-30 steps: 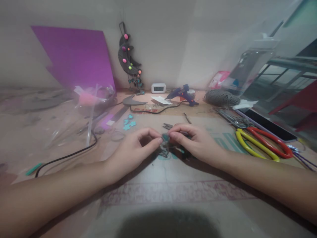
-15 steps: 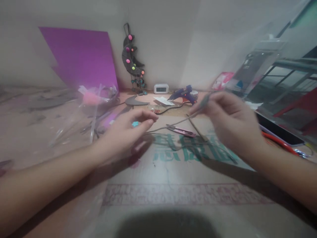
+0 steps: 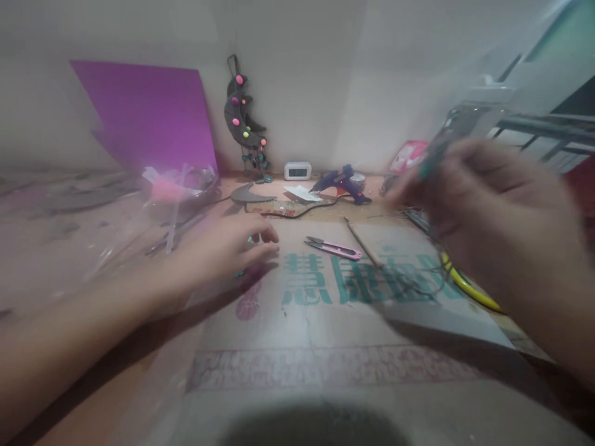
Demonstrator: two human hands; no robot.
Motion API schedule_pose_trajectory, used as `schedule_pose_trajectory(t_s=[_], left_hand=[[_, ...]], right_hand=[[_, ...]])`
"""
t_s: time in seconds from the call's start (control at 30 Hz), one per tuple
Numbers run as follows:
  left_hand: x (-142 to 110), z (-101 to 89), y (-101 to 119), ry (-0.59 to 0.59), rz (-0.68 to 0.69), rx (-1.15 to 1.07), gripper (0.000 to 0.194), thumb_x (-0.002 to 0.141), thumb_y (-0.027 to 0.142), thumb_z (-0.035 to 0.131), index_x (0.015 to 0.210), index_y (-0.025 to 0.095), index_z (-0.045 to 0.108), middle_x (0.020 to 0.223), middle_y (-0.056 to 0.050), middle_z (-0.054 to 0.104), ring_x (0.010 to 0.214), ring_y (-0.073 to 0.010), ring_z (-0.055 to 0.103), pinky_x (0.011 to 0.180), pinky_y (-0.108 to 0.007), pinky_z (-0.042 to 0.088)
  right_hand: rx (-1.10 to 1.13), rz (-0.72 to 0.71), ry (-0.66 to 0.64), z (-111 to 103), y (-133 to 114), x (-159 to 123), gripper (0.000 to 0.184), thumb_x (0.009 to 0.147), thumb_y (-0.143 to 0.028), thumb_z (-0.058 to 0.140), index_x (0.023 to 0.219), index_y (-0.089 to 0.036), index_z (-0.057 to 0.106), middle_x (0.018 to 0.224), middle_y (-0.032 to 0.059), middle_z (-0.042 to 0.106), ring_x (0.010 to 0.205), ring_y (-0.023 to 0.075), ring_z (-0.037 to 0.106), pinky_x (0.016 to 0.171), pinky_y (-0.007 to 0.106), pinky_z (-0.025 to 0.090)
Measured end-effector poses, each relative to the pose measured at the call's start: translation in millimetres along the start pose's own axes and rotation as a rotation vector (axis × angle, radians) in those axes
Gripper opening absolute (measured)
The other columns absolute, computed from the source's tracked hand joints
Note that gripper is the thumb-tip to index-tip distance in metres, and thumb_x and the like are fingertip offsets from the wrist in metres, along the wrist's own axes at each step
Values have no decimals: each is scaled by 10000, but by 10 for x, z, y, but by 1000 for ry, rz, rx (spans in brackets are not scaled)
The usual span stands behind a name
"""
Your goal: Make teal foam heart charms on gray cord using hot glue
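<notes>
My left hand (image 3: 232,248) rests low over the printed sheet, fingers bent and apart. Small teal pieces (image 3: 239,273) show beside and behind its fingers. My right hand (image 3: 497,217) is raised at the right, blurred, its thumb and fingers pinched together on a thin grey cord. A small teal piece (image 3: 428,164) shows at those fingertips; its exact form is smeared. Loops of the cord (image 3: 425,291) hang below that hand over the sheet. Pink thread snips (image 3: 333,249) lie between my hands, with a thin wooden-handled tool (image 3: 365,243) beside them.
A blue glue gun (image 3: 341,181), a white digital clock (image 3: 297,171) and a grey crescent cutout (image 3: 251,194) stand or lie along the wall. A decorated crescent hanging (image 3: 242,118) and a purple board (image 3: 153,118) are behind. A yellow curved handle (image 3: 471,292) lies at right.
My right hand has moved right and closer to the camera, taking the cord away from my left hand. My left hand has shifted slightly left and lower.
</notes>
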State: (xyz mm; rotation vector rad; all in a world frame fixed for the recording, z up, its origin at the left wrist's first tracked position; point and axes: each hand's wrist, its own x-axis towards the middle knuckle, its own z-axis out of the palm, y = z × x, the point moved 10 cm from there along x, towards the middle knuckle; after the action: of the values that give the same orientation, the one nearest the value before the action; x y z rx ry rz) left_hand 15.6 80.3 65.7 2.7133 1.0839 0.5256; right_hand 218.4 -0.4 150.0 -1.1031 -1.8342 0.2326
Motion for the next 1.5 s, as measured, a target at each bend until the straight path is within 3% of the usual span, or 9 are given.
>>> schedule_pose_trajectory(t_s=[0.07,0.17,0.3,0.53,0.9,1.07,1.2,1.37,1.5], left_hand=[[-43,25,84,35,-21,-125,231,918,403,534,950,241,696,956,-27,715,879,-215,641,744,-313,472],[-123,79,195,101,-80,-300,300,980,393,428,973,244,689,939,-23,715,862,-203,652,718,-304,490],[-171,216,401,58,-21,-425,299,991,352,422,951,217,685,953,-19,708,896,-179,649,793,-288,498],[-178,262,373,95,-16,-435,171,931,332,548,932,220,677,895,-7,702,845,-170,643,769,-282,492],[-175,351,481,12,21,-455,152,916,273,556,838,189,656,813,3,663,757,-134,602,695,-248,458],[-167,382,496,-9,45,-433,166,923,288,551,854,187,663,850,-12,674,799,-152,611,757,-283,465],[-171,381,477,-19,37,-417,180,873,368,638,929,201,678,953,-20,694,918,-183,619,848,-310,459],[-180,350,374,24,-46,-483,225,944,378,519,997,193,636,957,-17,667,901,-169,612,792,-285,465],[-189,317,334,66,-65,-517,225,975,332,454,878,175,582,849,-1,614,812,-145,582,747,-265,449]], right_hand=[[101,96,-105,298,109,-53,145,934,-298,555,820,-228,612,762,6,697,721,170,675,651,314,531],[64,116,-383,854,230,-241,121,913,-267,565,836,-204,634,767,0,695,707,146,648,666,272,504],[22,117,-506,1141,372,-392,157,930,-251,534,823,-185,628,750,4,682,689,132,613,658,252,461],[3,-15,-482,1135,257,-390,127,928,-249,549,862,-186,637,797,16,683,756,142,615,711,262,460],[115,127,-438,1105,298,-363,157,927,-270,541,832,-183,630,784,-1,665,684,116,584,663,244,441],[118,162,-437,1118,363,-368,187,936,-296,523,840,-178,633,754,-9,644,679,114,561,657,242,423],[110,151,-429,1114,363,-372,187,936,-292,521,841,-175,631,753,-11,637,690,111,554,659,234,411],[127,148,-451,1133,331,-380,189,934,-281,521,806,-178,614,740,-13,632,676,109,551,669,238,412],[126,148,-448,1134,336,-376,180,930,-270,523,803,-176,609,743,-10,628,673,110,546,672,241,412]])
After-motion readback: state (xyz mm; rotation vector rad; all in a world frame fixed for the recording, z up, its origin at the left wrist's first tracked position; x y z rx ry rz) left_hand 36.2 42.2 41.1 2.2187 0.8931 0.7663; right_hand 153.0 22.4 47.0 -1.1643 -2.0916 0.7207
